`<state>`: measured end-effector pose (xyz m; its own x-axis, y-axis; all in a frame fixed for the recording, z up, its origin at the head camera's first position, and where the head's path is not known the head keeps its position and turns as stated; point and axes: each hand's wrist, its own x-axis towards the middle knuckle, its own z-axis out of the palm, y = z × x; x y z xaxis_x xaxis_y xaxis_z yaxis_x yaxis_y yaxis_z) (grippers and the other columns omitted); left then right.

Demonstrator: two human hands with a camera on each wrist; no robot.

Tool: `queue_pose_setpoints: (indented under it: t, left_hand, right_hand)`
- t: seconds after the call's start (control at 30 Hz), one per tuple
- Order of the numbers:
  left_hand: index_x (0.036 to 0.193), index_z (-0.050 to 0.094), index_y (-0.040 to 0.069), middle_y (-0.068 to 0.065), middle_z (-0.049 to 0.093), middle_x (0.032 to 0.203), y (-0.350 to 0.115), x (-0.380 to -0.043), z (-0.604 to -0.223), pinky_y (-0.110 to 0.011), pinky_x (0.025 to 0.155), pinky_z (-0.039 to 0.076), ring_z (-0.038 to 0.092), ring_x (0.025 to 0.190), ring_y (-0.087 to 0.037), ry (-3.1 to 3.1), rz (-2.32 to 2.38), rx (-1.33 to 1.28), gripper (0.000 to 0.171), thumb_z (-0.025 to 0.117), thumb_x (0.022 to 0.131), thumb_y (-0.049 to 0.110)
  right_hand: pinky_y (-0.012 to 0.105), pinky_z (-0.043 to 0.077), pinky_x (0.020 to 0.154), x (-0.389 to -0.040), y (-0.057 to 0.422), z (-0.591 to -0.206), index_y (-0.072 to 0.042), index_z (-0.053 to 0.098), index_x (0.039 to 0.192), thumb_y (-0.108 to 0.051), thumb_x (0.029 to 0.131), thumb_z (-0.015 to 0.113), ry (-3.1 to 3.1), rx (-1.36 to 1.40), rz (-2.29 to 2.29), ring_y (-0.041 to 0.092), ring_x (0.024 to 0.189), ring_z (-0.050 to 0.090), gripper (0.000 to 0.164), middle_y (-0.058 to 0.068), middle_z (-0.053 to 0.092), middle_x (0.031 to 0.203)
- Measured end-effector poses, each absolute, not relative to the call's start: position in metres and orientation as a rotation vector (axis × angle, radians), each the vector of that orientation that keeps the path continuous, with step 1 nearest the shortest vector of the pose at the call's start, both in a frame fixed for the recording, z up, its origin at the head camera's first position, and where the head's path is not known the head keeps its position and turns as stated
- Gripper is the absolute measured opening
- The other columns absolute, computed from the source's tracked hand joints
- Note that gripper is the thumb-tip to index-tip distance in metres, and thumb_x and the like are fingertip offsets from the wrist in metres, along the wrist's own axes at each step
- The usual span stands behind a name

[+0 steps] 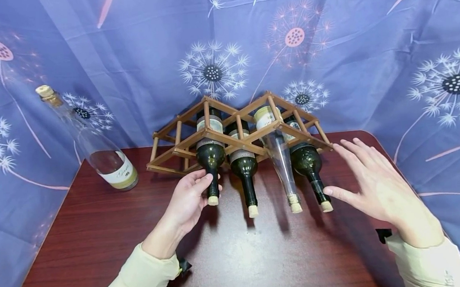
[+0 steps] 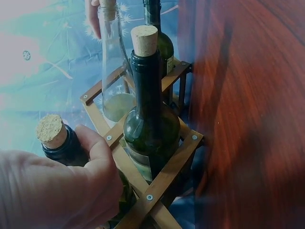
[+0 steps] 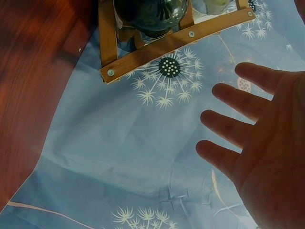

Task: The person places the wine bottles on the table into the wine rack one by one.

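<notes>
A wooden lattice wine rack (image 1: 244, 142) holds several corked bottles, their necks pointing toward me. My left hand (image 1: 186, 202) grips the neck of the leftmost dark green wine bottle (image 1: 211, 156), thumb on top. In the left wrist view that bottle's cork (image 2: 51, 131) sticks out past the fingers. Beside it lie another green bottle (image 1: 244, 167), a clear bottle (image 1: 279, 153) and a green bottle (image 1: 306, 159) at the right end. My right hand (image 1: 381, 190) is spread beside the rack's right end, holding nothing; its thumb is close to the last bottle's neck, contact unclear.
A clear corked bottle (image 1: 120, 173) with a white and yellow-green label stands upright at the table's back left. The dark red wooden table (image 1: 80, 243) is bordered by blue dandelion-print cloth (image 1: 147, 56) at the back and sides.
</notes>
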<state>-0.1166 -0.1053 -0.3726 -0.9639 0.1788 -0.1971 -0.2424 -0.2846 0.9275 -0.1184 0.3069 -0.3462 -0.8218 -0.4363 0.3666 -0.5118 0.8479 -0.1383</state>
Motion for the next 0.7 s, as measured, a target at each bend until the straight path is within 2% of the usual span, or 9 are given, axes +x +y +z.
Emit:
queue_pose_setpoints:
  t: [0.47, 0.7]
  left_hand:
    - [0.135, 0.042, -0.012, -0.010, 0.061, 0.103, -0.1053, -0.1207, -0.3705, -0.028, 0.072, 0.052, 0.064, 0.087, -0.020, 1.673, 2.338, -0.063, 0.037, 0.047, 0.105, 0.011]
    - [0.134, 0.043, -0.011, -0.012, 0.057, 0.109, -0.1049, -0.1215, -0.3705, -0.027, 0.071, 0.051, 0.063, 0.090, -0.022, 1.662, 2.336, -0.080, 0.036, 0.047, 0.105, 0.011]
  right_hand:
    - [0.049, 0.012, 0.118, -0.1183, 0.3075, -0.3460, -0.017, 0.035, 0.156, -0.058, 0.075, 0.078, -2.707, 0.711, 0.327, 0.037, 0.146, 0.023, 0.101, 0.018, 0.039, 0.151]
    - [0.049, 0.012, 0.118, -0.1181, 0.3076, -0.3463, -0.017, 0.035, 0.157, -0.058, 0.075, 0.078, -2.704, 0.712, 0.322, 0.037, 0.146, 0.023, 0.101, 0.018, 0.039, 0.151]
